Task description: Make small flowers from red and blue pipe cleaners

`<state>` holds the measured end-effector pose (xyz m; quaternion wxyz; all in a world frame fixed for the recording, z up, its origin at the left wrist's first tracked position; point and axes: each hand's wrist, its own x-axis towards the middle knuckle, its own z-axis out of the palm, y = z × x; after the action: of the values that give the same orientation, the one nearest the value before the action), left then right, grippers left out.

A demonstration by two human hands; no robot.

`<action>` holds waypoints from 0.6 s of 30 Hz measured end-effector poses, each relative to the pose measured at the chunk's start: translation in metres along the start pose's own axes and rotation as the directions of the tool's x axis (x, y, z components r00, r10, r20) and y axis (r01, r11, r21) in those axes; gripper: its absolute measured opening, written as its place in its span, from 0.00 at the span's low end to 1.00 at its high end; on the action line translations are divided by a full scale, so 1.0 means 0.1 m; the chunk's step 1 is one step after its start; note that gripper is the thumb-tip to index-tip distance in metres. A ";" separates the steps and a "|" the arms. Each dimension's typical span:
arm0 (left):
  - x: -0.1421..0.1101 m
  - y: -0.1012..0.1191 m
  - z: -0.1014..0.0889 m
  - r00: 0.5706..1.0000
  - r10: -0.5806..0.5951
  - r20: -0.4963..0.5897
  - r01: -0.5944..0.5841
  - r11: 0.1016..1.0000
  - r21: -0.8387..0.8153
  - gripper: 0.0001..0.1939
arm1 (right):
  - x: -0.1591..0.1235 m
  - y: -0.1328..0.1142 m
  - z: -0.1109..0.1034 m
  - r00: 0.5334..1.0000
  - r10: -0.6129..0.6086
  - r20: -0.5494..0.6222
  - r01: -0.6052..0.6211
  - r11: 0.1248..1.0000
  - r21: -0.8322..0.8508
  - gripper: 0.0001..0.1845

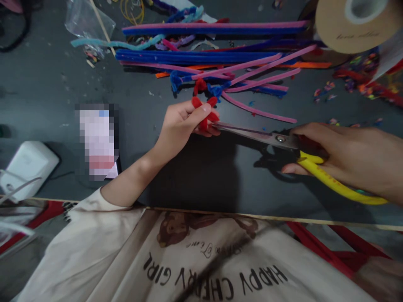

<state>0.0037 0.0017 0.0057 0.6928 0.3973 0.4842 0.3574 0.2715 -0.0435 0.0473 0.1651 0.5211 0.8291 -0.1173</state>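
Between the thumb and fingers of my left hand [185, 119] is a red pipe cleaner shape [204, 123] with several looped, petal-like ends. My right hand [349, 151] grips yellow-handled scissors [280, 139], their long metal blades pointing left. The blade tips meet the right side of the red shape; whether they touch it or pass behind it I cannot tell. Just beyond my left fingers lie pink pipe cleaners [261, 115] with blue twisted ends [217, 90] and a small red curl [200, 86].
Blue pipe cleaners [189, 56] lie in a bundle across the back. A cardboard spool [352, 25] stands at the back right, near colourful scraps [327, 92]. To the left are a blurred-out phone [97, 142], a white device [31, 167] with a cable and a clear plastic bag [90, 23].
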 end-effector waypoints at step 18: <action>-0.01 0.00 -0.01 0.998 -0.041 0.040 0.038 0.996 0.082 0.12 | 0.05 -0.05 0.03 0.999 0.045 0.021 -0.046 0.998 0.031 0.51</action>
<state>0.0027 0.0008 0.0059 0.6930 0.4226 0.4917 0.3153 0.2657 -0.0423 0.0422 0.1678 0.5412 0.8134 -0.1319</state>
